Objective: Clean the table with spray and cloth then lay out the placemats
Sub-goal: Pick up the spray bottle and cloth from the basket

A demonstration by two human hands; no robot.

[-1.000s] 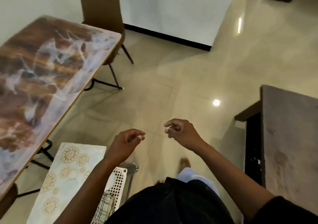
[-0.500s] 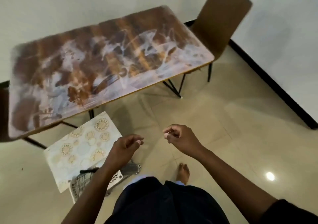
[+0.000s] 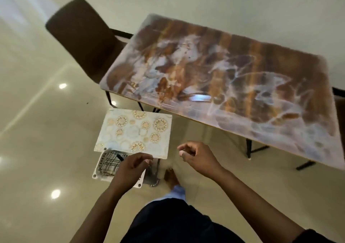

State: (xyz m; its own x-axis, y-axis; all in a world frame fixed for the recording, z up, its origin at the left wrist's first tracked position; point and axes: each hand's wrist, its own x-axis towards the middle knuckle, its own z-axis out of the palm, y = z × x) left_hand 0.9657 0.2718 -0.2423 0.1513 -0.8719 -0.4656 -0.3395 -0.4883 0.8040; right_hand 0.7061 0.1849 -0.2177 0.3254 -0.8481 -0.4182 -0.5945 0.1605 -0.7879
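Observation:
The table (image 3: 224, 71) has a glossy brown-and-white marbled top and stands ahead of me, with nothing on it. On the floor in front of it, a pale placemat (image 3: 134, 130) with gold round patterns lies across a white basket (image 3: 97, 173). A checked cloth (image 3: 110, 163) shows inside the basket. My left hand (image 3: 130, 170) hovers over the basket's near side, fingers loosely curled, holding nothing. My right hand (image 3: 199, 157) hangs in the air to the right of the placemat, also loosely curled around nothing.
A brown chair (image 3: 84, 37) stands at the table's left end. Another chair edge (image 3: 340, 108) shows at the far right. My bare foot (image 3: 170, 177) is on the shiny tiled floor beside the basket. Black table legs stand beyond the basket.
The view has swung, so the table now lies ahead and to the right with the basket directly below. My left hand has come over the basket; both hands still hold nothing.

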